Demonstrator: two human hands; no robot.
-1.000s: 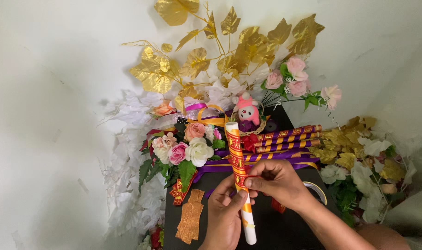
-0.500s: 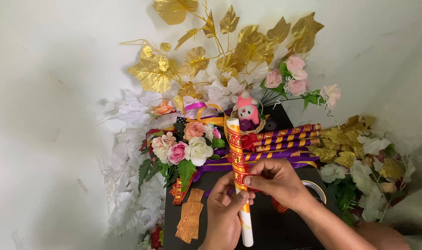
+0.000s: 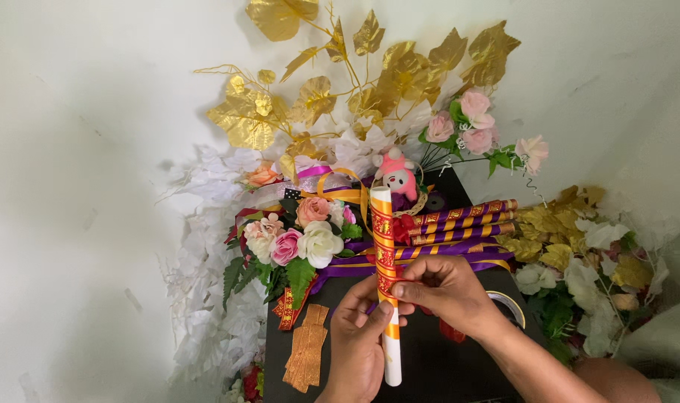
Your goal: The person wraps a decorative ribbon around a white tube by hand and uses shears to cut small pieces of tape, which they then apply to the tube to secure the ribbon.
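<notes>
From the head view, looking down, the left hand (image 3: 359, 347) is wrapped around the lower part of a white tube (image 3: 387, 298), fingers curled shut on it, thumb lying up along its side. The tube stands nearly upright in the picture, its bare white end pointing down toward the person and its upper part wound in a spiral with red-and-gold ribbon (image 3: 383, 239). The right hand (image 3: 444, 291) comes in from the right and is pinched closed on the ribbon at the middle of the tube, thumb and fingertips pressed together right where the wrapping ends; the two hands touch each other there.

Underneath lies a black worktop (image 3: 444, 373). Just behind the tube's upper end, a row of finished sticks wrapped in purple and gold (image 3: 463, 222) lies across it, with purple ribbon (image 3: 444, 257) trailing below them. A small pink plush toy (image 3: 397, 173) sits above the tube's top. To the left, a bunch of artificial roses (image 3: 299, 231) in pink, cream and peach; near the left wrist, a strip of gold foil pieces (image 3: 306, 357). A tape roll (image 3: 508, 304) peeks from behind the right wrist. Gold leaves (image 3: 370, 82) fan out against the white wall
</notes>
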